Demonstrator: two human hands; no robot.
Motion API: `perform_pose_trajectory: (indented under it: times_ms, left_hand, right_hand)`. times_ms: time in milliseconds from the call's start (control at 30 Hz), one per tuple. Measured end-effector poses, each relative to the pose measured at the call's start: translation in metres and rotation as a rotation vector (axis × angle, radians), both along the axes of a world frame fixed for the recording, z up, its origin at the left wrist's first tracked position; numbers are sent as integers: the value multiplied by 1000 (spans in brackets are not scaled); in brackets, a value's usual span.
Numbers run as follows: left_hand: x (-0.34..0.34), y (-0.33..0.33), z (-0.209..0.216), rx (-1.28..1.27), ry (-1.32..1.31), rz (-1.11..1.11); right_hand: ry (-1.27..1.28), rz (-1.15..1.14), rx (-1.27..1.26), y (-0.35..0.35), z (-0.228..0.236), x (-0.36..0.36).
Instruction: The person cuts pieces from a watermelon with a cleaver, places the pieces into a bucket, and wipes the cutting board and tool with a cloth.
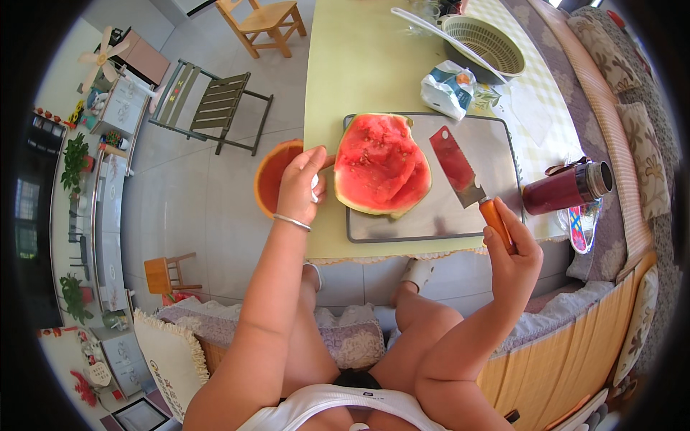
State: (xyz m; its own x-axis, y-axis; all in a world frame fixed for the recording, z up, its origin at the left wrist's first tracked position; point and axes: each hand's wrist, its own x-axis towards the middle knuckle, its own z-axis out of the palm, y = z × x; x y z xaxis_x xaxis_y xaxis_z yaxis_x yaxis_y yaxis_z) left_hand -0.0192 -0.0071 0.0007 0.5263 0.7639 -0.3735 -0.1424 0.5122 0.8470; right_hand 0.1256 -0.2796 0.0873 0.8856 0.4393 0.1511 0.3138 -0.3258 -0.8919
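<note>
My right hand [514, 248] grips the orange handle of a knife [454, 161], its broad serrated blade raised over the right part of a metal cutting board [460, 219]. Red colour shows on the blade. A cut piece of watermelon [381, 165], red flesh up, lies on the left part of the board. Just left of it, by the table's edge, my left hand [302, 185] is closed around a crumpled white tissue [315, 188], mostly hidden by the fingers. Below that hand stands an orange bucket [267, 179] on the floor, partly covered by the hand and arm.
A tissue pack [448, 89] lies behind the board. A colander [489, 47] sits at the far right of the table [359, 57] with a long white utensil [445, 43] across it. A dark red thermos [564, 188] lies at the right edge. A folding chair [215, 104] stands left.
</note>
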Motion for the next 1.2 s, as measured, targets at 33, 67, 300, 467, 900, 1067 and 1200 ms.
perform_pose_trajectory:
  times_ms: [33,67,300,467,900,1067,1200]
  left_hand:
    - [-6,4,-1,162,104,-78]
    - [-12,6,1,215,186,-167]
    - [-24,1,13,36,149,-441]
    - [-19,0,13,59,114,-249]
    - [-17,2,2,173,138,-184]
    - [-16,2,1,191,141,-182]
    - [-14,1,-1,235,122,-193]
  right_hand:
    - [21,12,26,-2,-2,2]
    - [41,23,51,-4,-4,4]
    - [166,52,127,-5,-8,7]
    - [191,75,112,-4,-8,6]
    - [183,113,5,-11,-4,4]
    - [212,147,-28,-9,-3,4]
    - [212,159,-39,-9,-4,2]
